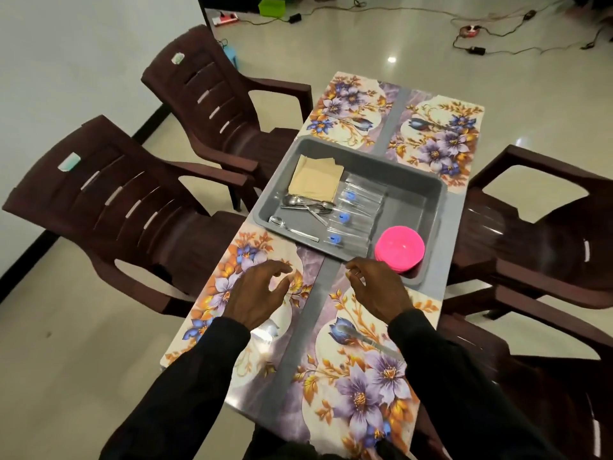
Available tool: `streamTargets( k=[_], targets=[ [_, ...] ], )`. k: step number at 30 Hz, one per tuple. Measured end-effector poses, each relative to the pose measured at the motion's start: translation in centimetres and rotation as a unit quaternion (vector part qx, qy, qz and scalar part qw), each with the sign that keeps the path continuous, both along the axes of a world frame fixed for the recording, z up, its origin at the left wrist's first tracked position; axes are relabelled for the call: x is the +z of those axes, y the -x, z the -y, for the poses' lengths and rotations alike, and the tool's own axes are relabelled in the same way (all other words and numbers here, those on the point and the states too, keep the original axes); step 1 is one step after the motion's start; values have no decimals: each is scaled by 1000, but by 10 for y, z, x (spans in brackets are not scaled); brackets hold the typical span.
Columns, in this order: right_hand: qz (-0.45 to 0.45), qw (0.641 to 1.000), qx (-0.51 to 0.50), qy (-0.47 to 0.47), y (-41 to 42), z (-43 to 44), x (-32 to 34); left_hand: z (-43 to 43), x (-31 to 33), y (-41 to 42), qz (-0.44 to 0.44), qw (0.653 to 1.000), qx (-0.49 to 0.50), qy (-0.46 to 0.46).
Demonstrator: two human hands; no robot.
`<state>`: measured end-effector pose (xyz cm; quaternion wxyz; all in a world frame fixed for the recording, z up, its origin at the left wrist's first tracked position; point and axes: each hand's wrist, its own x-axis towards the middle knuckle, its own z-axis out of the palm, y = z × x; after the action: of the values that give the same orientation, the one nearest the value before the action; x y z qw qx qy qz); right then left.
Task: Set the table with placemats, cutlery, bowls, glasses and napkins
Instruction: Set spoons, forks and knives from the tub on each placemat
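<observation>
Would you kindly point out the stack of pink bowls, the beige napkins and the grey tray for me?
pink bowls (399, 249): head view, middle of the top bowl.
beige napkins (315, 180): head view, middle of the top napkin.
grey tray (411, 207): head view, bare part of its floor.

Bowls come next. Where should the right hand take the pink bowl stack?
Likely by its outer rim, pinched across from above. The pink bowl stack lies in the grey tray's near right corner, just beyond the right hand; glasses crowd its left, the tray wall its right.

Brown plastic chairs (109, 194) stand around; cables (477, 50) trail across the floor (381, 34).
</observation>
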<state>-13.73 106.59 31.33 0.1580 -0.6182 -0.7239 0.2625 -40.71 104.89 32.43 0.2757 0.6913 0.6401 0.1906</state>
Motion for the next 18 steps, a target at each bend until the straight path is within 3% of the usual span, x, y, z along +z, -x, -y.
streamTargets(
  k=[7,18],
  targets=[
    [22,999,-3,34,28,-45,-20,-49,-15,28,36,999,-11,12],
    [35,995,10,95,111,-187,-74,-118,-45,79,117,993,3,29]
  ],
)
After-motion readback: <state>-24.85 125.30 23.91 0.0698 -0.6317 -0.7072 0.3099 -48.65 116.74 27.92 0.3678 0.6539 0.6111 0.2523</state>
